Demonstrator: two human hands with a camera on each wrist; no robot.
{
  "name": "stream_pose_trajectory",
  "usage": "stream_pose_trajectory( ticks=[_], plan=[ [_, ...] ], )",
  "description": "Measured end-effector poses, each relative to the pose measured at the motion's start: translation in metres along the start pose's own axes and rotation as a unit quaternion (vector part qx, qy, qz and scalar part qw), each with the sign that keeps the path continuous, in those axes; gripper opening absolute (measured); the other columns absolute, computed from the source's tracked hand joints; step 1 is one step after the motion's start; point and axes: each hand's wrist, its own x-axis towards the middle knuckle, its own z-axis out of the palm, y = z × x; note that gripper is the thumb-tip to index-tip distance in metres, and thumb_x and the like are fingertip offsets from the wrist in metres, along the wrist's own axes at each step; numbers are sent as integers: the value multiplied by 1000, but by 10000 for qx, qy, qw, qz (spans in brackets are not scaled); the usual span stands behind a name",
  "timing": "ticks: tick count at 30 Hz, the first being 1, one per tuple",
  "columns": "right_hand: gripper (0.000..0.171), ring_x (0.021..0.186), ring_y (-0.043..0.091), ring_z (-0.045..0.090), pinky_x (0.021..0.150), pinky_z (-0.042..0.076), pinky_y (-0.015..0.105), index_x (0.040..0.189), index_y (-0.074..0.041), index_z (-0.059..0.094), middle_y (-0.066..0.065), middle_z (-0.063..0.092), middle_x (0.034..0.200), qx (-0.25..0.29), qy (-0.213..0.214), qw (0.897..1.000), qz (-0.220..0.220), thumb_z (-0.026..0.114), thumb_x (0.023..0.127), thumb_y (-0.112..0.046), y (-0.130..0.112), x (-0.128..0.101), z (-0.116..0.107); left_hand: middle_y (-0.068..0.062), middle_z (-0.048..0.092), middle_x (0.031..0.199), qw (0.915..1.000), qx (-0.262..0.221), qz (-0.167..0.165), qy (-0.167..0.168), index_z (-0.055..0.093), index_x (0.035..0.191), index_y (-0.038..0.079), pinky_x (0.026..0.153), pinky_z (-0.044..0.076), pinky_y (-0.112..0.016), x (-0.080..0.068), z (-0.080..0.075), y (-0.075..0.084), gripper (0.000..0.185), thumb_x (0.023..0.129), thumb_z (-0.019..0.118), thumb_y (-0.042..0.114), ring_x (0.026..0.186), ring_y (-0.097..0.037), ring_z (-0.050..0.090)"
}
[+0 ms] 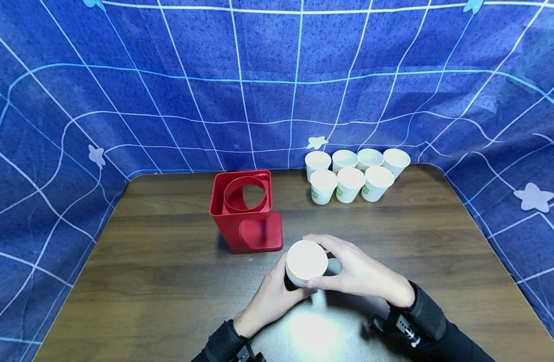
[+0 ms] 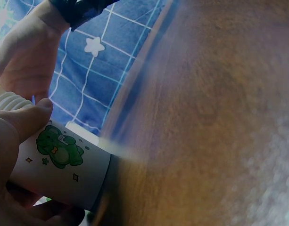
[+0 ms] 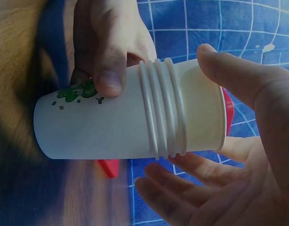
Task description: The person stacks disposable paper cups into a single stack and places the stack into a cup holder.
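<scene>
Stacked paper cups (image 1: 306, 261): left hand (image 1: 270, 296) grips; right hand (image 1: 360, 274) fingers cup the rim.

7 cups (image 1: 356, 173) right of holder (image 1: 246, 211)

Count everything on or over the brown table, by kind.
Loose white paper cups standing at the back: 7
Held stack of nested white paper cups: 1
Red plastic cup holder: 1
Total: 9
</scene>
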Motion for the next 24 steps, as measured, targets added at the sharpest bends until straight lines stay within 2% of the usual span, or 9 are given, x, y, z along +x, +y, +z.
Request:
stream_pose_trajectory(
  ticks=[5, 16, 24],
  plan=[
    [78, 122, 9, 60, 100, 55, 38, 146, -17, 54, -5, 61, 140, -6, -7, 10000, -25, 85, 82, -49, 1, 0, 2, 2, 62, 140, 10000, 14, -7, 9, 43, 152, 18, 109, 47, -48, 0, 0, 0, 85, 82, 86, 35, 127, -11, 59],
    [75, 120, 9, 60, 97, 56, 37, 145, -17, 56, -4, 62, 138, -4, 34, 9999, -107, 86, 82, -45, 2, 1, 4, 1, 62, 140, 9999, 77, -64, -9, 42, 153, 16, 108, 48, -46, -1, 0, 1, 86, 82, 86, 37, 126, -12, 59],
    [75, 121, 8, 59, 100, 54, 37, 144, -20, 56, -6, 62, 137, -37, 6, 10000, -17, 85, 82, -49, 4, 2, 7, -1, 62, 141, 9999, 96, -56, 0, 42, 153, 15, 109, 48, -46, -1, -1, 1, 86, 82, 86, 36, 127, -13, 59]
  ],
)
